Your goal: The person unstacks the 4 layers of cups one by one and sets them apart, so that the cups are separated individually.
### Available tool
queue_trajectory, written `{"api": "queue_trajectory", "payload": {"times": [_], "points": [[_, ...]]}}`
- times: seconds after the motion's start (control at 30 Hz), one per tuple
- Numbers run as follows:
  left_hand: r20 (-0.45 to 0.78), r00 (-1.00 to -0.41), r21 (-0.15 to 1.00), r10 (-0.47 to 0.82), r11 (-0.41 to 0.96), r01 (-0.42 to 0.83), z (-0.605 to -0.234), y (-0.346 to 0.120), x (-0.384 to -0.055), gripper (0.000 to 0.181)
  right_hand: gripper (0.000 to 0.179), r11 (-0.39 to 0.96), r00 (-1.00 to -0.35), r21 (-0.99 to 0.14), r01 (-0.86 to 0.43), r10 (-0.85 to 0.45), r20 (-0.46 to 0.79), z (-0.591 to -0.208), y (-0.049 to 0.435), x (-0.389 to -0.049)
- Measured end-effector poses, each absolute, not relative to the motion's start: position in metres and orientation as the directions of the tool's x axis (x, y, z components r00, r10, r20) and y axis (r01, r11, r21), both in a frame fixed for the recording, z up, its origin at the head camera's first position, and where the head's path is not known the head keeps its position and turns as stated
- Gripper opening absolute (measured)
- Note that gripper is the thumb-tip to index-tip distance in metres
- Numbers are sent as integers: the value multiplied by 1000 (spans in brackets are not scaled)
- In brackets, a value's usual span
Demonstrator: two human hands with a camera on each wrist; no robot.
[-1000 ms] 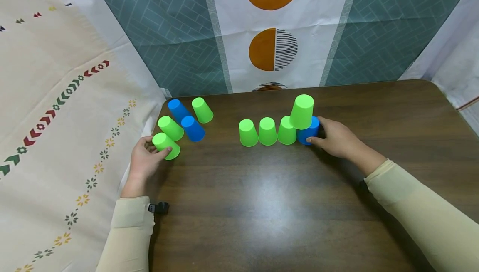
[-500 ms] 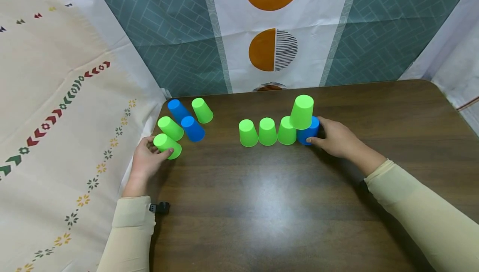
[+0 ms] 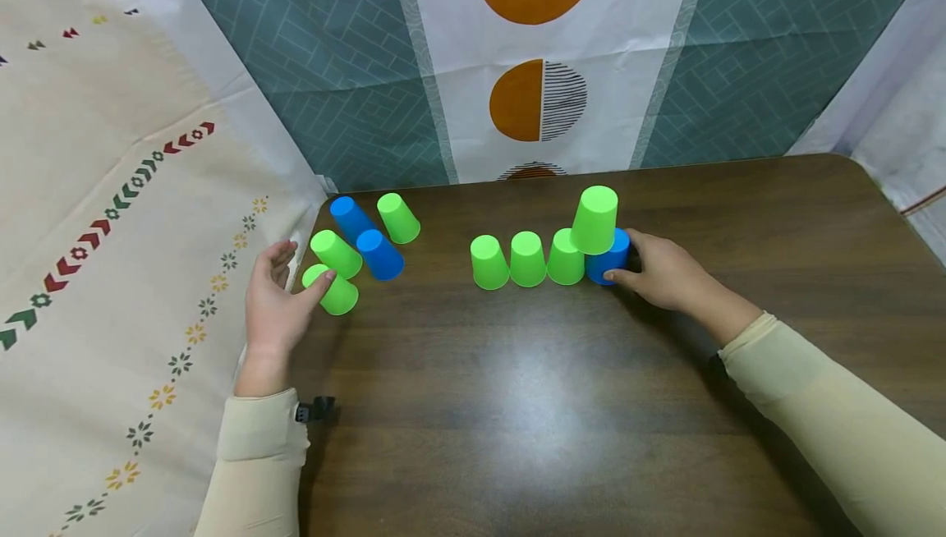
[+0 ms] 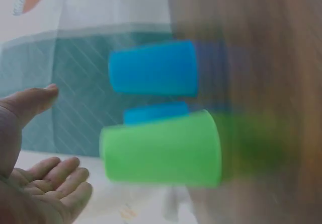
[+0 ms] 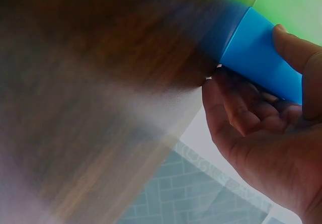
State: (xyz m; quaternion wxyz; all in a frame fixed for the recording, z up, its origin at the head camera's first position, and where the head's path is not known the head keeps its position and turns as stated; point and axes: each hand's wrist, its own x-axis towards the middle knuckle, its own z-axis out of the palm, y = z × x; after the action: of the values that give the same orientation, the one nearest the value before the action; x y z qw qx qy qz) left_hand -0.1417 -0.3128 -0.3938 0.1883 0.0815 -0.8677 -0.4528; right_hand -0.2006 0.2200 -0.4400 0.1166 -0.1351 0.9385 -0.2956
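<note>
My left hand (image 3: pixel 275 305) is spread beside an upside-down green cup (image 3: pixel 341 296) at the table's left, its thumb overlapping the cup in the head view. The left wrist view shows its fingers (image 4: pixel 65 181) apart from the cups. My right hand (image 3: pixel 668 276) grips an upside-down blue cup (image 3: pixel 604 268) between thumb and fingers, at the right end of a row. Beside that cup stand three green cups, the closest being a green cup (image 3: pixel 565 262). Another green cup (image 3: pixel 594 221) sits on top, bridging it and the blue cup.
Beyond my left hand stand a green cup (image 3: pixel 336 254), two blue cups, the nearer blue cup (image 3: pixel 380 255) among them, and a back green cup (image 3: pixel 399 218). The brown table (image 3: pixel 473 406) meets a patterned cloth (image 3: pixel 177 274) at left and a teal-and-white curtain (image 3: pixel 340 52) behind.
My left hand has let go of the front green cup and drawn back to the left, fingers spread. The right hand stays on the blue cup.
</note>
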Motion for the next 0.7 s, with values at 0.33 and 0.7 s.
{"api": "queue_trajectory", "payload": {"times": [0.33, 0.7], "points": [[361, -918, 826, -164, 513, 233, -369, -251, -152, 68, 74, 789, -937, -586, -184, -322, -138, -440, 220, -202], [372, -928, 836, -12, 439, 329, -377, -213, -175, 64, 76, 788, -936, -586, -188, -324, -135, -441, 220, -202]]}}
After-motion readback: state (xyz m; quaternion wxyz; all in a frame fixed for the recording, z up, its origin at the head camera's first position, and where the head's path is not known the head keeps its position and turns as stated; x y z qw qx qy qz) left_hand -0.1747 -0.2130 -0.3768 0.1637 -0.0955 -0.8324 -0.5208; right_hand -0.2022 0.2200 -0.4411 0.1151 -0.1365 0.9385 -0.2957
